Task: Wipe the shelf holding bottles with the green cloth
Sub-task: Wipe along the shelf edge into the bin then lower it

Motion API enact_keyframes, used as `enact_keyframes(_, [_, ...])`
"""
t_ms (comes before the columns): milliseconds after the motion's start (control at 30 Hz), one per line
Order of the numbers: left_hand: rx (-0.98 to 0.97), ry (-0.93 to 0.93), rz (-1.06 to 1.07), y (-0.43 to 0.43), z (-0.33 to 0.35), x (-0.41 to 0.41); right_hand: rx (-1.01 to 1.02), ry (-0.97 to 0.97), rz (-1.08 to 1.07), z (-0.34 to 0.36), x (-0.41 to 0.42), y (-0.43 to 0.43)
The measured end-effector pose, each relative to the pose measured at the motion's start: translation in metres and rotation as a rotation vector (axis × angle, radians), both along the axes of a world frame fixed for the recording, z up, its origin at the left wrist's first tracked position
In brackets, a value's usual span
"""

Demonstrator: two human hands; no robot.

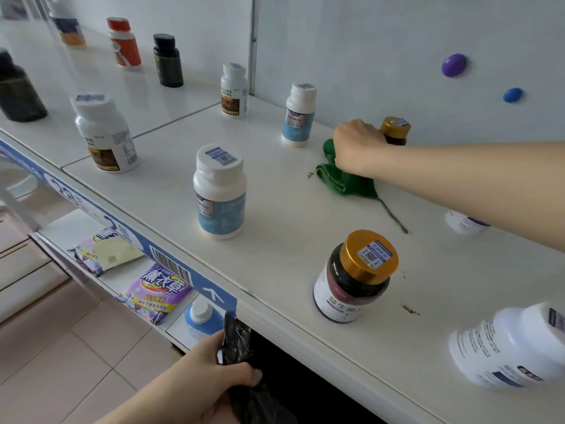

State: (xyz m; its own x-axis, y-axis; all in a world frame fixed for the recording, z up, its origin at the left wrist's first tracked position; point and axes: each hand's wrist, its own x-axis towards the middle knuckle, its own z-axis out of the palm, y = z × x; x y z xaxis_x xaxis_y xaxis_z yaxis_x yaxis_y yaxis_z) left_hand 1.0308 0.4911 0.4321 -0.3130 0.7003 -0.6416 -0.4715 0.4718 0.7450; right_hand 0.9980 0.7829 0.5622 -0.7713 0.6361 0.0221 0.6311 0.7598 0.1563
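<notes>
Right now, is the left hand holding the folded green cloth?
No, the right hand holds the folded green cloth on the white shelf; the left hand grips a black plastic bag.

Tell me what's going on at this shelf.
A person is wiping the white shelf where the bottles stand. Their right hand grips a bunched green cloth near the back wall, beside a small gold-capped bottle. Their left hand holds a black bag just below the shelf's front edge. Dark crumbs lie near the gold-lidded jar at the front, not yet wiped.
</notes>
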Motion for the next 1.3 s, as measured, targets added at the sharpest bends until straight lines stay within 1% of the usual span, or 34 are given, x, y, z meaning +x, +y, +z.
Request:
enact_keyframes(100, [-0.002,0.008,0.018,-0.001,-0.003,-0.002,-0.057,-0.025,-0.01,-0.003,-0.014,0.003])
enact_keyframes(200, [0.011,0.019,0.032,-0.001,-0.006,-0.003,-0.159,-0.061,0.054,0.002,-0.017,0.006])
enact_keyframes(233, [0.013,0.023,0.029,-0.001,-0.007,-0.003,-0.197,-0.061,0.107,0.004,-0.014,0.006])
enact_keyframes(300, [0.011,-0.013,0.052,-0.001,-0.008,-0.003,-0.298,-0.05,0.225,0.007,-0.003,0.0])
enact_keyframes(400, [0.02,-0.076,0.054,-0.002,-0.007,-0.002,-0.48,-0.027,0.342,0.006,0.021,-0.012])
enact_keyframes(533, [0.033,-0.163,0.047,-0.001,-0.005,0.0,-0.588,-0.073,0.491,0.004,0.06,-0.021])
enact_keyframes(567, [0.027,-0.171,0.053,0.0,-0.003,0.001,-0.619,-0.105,0.515,0.005,0.068,-0.02])
enact_keyframes(633, [0.023,-0.18,0.061,0.0,-0.001,0.001,-0.712,-0.164,0.488,0.013,0.078,-0.019])
enact_keyframes(667, [0.018,-0.182,0.061,0.0,0.0,0.001,-0.762,-0.135,0.454,0.018,0.078,-0.018])
enact_keyframes(700, [0.011,-0.184,0.06,0.0,0.0,0.001,-0.796,-0.049,0.428,0.023,0.074,-0.017])
enact_keyframes(733, [0.005,-0.181,0.059,0.0,0.001,0.002,-0.783,0.077,0.402,0.025,0.067,-0.016])
enact_keyframes(767, [0.003,-0.173,0.059,0.0,0.002,0.002,-0.721,0.199,0.375,0.025,0.057,-0.015])
enact_keyframes(800, [0.002,-0.164,0.063,0.0,0.003,0.003,-0.633,0.269,0.345,0.023,0.044,-0.014])
enact_keyframes(833, [0.0,-0.156,0.067,0.0,0.004,0.003,-0.553,0.273,0.317,0.018,0.03,-0.015])
enact_keyframes(900, [0.001,-0.154,0.066,-0.001,0.005,0.005,-0.475,0.172,0.3,0.005,0.005,-0.016])
enact_keyframes(967, [0.008,-0.15,0.074,-0.001,0.006,0.006,-0.505,0.093,0.344,-0.005,-0.011,-0.017])
enact_keyframes(1033, [0.017,-0.133,0.086,-0.001,0.007,0.007,-0.617,0.033,0.414,-0.004,-0.012,-0.021])
enact_keyframes(1133, [0.018,-0.123,0.103,-0.001,0.006,0.009,-0.761,-0.081,0.494,0.001,0.009,-0.025])
enact_keyframes(1200, [0.021,-0.105,0.11,0.0,0.007,0.012,-0.834,-0.12,0.509,0.001,0.033,-0.023])
enact_keyframes(1300, [0.022,-0.074,0.115,0.003,0.008,0.016,-0.926,-0.13,0.479,-0.001,0.07,-0.018])
